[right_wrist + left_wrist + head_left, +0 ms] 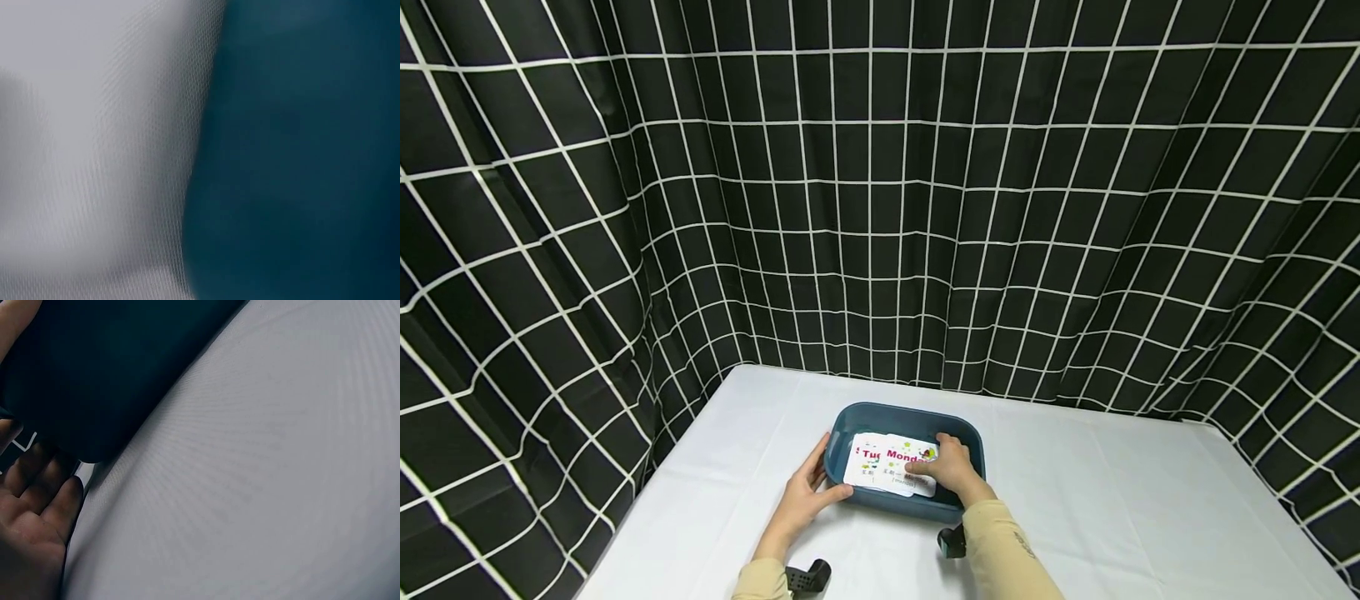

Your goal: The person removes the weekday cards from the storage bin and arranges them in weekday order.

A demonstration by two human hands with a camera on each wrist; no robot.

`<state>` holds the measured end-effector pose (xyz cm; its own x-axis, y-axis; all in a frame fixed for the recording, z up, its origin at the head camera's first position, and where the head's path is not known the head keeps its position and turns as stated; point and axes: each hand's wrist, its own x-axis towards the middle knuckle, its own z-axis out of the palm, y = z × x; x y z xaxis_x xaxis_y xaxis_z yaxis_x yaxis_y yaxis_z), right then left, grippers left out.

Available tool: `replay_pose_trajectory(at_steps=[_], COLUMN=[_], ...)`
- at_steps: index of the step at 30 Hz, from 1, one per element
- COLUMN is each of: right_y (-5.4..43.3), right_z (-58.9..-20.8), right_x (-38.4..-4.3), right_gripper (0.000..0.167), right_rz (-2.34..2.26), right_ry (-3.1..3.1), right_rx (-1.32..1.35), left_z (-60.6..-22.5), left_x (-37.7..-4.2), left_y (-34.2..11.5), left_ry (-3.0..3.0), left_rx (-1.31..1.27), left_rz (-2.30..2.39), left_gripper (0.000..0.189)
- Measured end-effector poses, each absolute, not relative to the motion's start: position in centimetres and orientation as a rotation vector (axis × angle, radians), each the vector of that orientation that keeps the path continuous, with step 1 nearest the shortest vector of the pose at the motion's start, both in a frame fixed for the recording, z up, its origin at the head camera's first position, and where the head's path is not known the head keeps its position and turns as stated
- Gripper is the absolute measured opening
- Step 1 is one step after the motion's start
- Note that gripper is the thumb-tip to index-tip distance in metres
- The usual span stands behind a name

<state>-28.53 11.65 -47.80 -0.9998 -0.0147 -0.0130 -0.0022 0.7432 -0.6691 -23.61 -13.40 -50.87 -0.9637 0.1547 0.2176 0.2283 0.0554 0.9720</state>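
In the head view a dark blue-green plastic bin (910,502) holds several white flash cards. The top one is a Monday card (898,468); it overlaps a card reading "Tue" (867,471), with another behind. My left hand (805,498) holds the bin's left front corner, thumb at the front rim and fingers along the left side. In the left wrist view, curved fingers (47,487) show beside the bin's wall (112,381). Reaching inside the bin, my right hand (957,468) pinches the Monday card's right part, thumb across its face. The right wrist view shows only bin wall (294,150) and cloth.
The bin stands on a table with a white cloth (1112,500). A black curtain with a white grid (880,208) hangs behind the table and along both sides. Black wrist devices (808,577) sit below both hands.
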Motion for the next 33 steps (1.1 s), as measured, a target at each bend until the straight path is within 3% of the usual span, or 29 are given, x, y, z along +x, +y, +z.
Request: replay_pose_trajectory(at_steps=[17,33], right_y=[11.34,11.12], right_z=[-48.09,-47.61], right_x=[-29.02,-28.84], right_gripper=[0.094,0.086], right_rz=[-0.989,-0.888], right_ry=[2.933,2.942], right_rx=[0.05,0.059], left_z=[-50.7,-50.79], left_x=[-23.69,-23.53], left_y=[-13.33,-13.54], left_ry=[-2.267,-2.27], left_rx=[-0.415,-0.406], left_rz=[-2.046,-2.029], left_gripper=[0.092,0.09])
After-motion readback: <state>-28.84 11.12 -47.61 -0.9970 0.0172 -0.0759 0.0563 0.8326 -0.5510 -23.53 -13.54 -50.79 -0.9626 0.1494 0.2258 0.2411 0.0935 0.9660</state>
